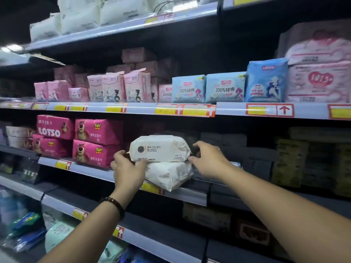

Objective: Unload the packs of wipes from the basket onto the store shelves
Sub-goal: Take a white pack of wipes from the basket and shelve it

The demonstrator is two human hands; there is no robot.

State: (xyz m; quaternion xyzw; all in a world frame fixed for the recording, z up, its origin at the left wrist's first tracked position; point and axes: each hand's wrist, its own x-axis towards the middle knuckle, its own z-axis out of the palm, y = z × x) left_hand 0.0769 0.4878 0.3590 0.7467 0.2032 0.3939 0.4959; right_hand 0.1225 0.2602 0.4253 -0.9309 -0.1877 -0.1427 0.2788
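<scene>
Both bare forearms reach up and forward to the middle shelf [91, 170], and the hands close in on one pack from either side. The left hand [129, 168], with a dark beaded bracelet [114, 205] on its wrist, curls its fingers round the left end of the upper pack of wipes [160, 149], the thumb tucked in under it where the two packs meet. The right hand [209, 160] grips the crimped right end of the same pack between thumb and bent fingers. This pack lies flat on top of the lower pack of wipes [169, 175], which sits tilted at the shelf's front with its near corner hanging over the grey price rail. Both are soft, pillow-shaped pouches in matte white film, creased and sealed at the ends. The upper one carries a round dark emblem, a line of Chinese characters and the small print "Wet Wipes". Just to the left on the same shelf stand stacked glossy magenta packs [98, 133] with a bear picture and the words "LOTSO" and "TOY". On the shelf above, pale blue packs [189, 90] read "100%" with Chinese characters. Yellow price tags [269, 110] with red arrows line the rails; their print is too blurred to read.
</scene>
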